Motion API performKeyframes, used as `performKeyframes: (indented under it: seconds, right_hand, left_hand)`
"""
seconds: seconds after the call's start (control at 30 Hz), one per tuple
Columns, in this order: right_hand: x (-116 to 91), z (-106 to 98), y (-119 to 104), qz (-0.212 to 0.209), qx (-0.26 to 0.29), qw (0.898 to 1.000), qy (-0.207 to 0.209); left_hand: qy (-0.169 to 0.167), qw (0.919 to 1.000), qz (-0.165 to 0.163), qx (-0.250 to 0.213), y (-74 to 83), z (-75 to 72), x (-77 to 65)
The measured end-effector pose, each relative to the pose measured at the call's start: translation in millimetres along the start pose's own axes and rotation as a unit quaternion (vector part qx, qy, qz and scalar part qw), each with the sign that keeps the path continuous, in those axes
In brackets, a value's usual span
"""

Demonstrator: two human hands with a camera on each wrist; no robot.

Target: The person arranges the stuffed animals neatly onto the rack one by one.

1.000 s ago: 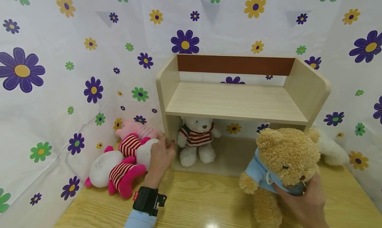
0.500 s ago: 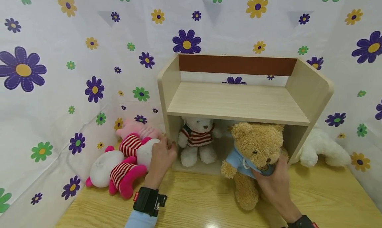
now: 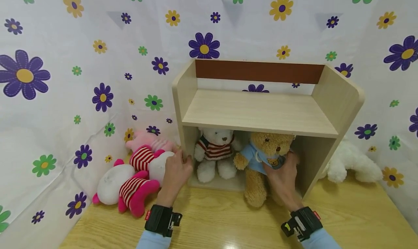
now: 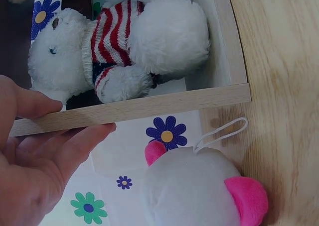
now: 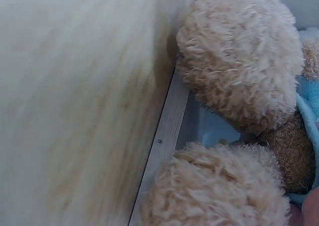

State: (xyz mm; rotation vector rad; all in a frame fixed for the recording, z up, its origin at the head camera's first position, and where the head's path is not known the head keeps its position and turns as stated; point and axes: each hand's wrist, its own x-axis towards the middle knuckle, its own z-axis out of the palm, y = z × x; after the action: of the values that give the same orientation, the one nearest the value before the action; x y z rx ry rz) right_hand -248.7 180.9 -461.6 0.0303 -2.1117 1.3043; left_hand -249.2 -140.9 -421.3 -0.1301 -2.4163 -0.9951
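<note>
A tan teddy bear (image 3: 256, 185) in a light blue hoodie stands partly inside the lower compartment of a pale wooden shelf (image 3: 258, 111). My right hand (image 3: 283, 178) grips it by the chest, on the hoodie. In the right wrist view, its fuzzy feet (image 5: 239, 52) overlap the shelf's front bottom edge. A white bear (image 3: 217, 151) in a striped sweater sits upright to its left, inside the same compartment. My left hand (image 3: 176, 173) pinches the shelf's left side panel (image 4: 164, 101), thumb on the inner face and fingers on the outer one.
Pink and white plush toys (image 3: 138, 191) with striped clothes lie in a pile left of the shelf. A white plush (image 3: 354, 164) lies behind the shelf's right side. The wooden table (image 3: 209, 220) stretches in front, and a flowered cloth (image 3: 130, 49) hangs behind.
My right hand has carried the teddy bear left and inward, from in front of the shelf's right side into the lower compartment. My left hand has stayed on the panel.
</note>
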Motion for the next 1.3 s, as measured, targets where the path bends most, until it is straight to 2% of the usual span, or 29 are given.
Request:
performKeyframes:
  seconds: [0.3,0.6,0.8,0.9,1.1,1.3]
  right_hand:
    - [21.6,23.0,3.5,0.032,-0.042,0.999,-0.011]
    - [30.9,36.8,8.6,0.013,-0.055,0.998,0.003]
    - [29.9,42.9,9.6,0.042,-0.088,0.994,-0.049]
    - [26.6,45.9,10.5,0.026,-0.106,0.991,-0.079]
    - [15.3,47.9,9.6,0.008,-0.109,0.985,-0.130]
    - [10.2,50.3,4.7,-0.029,-0.116,0.983,-0.140]
  left_hand:
    - [-0.011,0.9999,-0.003,0.000,1.1,1.5,-2.7]
    - [-0.001,1.0000,0.008,0.005,1.4,2.3,-0.2]
    - [0.000,1.0000,0.008,0.001,1.7,2.9,0.5]
    - [0.005,0.9999,0.013,-0.002,0.4,4.0,-1.1]
    - [0.014,0.9997,0.019,-0.003,-1.9,3.8,-3.8]
    - [0.008,0.9999,0.007,-0.010,-1.0,1.4,-2.7]
